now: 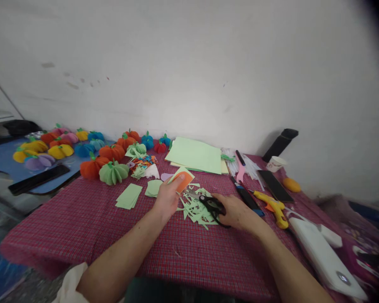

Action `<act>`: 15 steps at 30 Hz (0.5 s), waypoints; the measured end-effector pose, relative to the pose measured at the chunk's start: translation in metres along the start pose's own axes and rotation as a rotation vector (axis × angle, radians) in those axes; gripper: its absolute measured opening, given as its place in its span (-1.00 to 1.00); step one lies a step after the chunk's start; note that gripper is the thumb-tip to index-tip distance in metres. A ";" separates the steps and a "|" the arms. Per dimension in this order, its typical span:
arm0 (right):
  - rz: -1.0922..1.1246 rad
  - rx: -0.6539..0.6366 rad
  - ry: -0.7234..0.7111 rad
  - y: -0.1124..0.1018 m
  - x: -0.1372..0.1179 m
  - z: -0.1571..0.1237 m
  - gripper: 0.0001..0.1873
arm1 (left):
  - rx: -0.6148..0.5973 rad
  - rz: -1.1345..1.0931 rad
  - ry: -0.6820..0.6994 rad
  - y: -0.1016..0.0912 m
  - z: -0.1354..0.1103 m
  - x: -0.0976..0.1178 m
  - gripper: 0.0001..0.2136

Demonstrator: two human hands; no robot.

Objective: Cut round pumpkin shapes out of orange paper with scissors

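My left hand (pixel 168 198) pinches a folded piece of green paper with an orange template on it (pixel 182 178), held just above the red checked tablecloth (pixel 91 219). My right hand (pixel 236 211) rests on the cloth with its fingers closed round the black handles of a pair of scissors (pixel 212 205). The scissor blades point left toward the held paper. Green paper offcuts (pixel 194 209) lie scattered under and between both hands.
Green paper rectangles (pixel 129 196) and cut shapes (pixel 153 187) lie left of my hands. Paper pumpkins (pixel 113 172) crowd the back left. A stack of green sheets (pixel 196 155), a yellow glue gun (pixel 273 207), a phone (pixel 274 185) and a paper cup (pixel 275 163) sit at right.
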State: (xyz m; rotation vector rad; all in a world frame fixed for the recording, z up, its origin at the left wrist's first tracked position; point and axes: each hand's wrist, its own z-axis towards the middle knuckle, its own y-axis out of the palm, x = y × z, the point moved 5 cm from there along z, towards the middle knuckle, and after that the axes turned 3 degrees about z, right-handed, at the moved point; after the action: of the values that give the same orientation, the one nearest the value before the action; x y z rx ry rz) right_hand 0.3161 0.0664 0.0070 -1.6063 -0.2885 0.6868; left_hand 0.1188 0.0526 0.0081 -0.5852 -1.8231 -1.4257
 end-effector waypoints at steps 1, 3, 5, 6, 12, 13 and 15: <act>0.009 0.005 0.009 -0.001 0.000 0.000 -0.37 | -0.004 0.000 0.001 0.000 0.000 0.000 -0.78; 0.093 0.020 0.040 -0.004 0.002 0.001 -0.43 | -0.001 -0.004 -0.001 0.000 0.000 0.000 -0.78; 0.262 0.020 0.060 -0.008 0.003 0.003 -0.49 | 0.005 -0.013 -0.009 -0.001 0.000 0.000 -0.77; 0.363 0.013 0.055 -0.010 0.002 0.004 -0.51 | 0.005 -0.016 -0.011 -0.002 0.001 0.000 -0.77; 0.981 -0.037 -0.082 -0.010 -0.017 0.009 -0.48 | -0.007 -0.016 0.007 -0.003 0.002 0.001 -0.77; 1.072 -0.040 -0.079 -0.006 -0.019 0.009 -0.45 | -0.008 -0.020 0.009 -0.003 0.002 0.001 -0.77; 1.194 -0.017 -0.043 0.001 -0.021 0.010 -0.42 | -0.015 -0.026 -0.001 -0.002 0.002 0.001 -0.76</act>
State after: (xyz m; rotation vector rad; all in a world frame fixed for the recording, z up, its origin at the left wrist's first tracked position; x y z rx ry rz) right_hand 0.2938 0.0625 0.0117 -1.6879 0.7144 1.6015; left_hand 0.1158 0.0537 0.0071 -0.5715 -1.8289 -1.4574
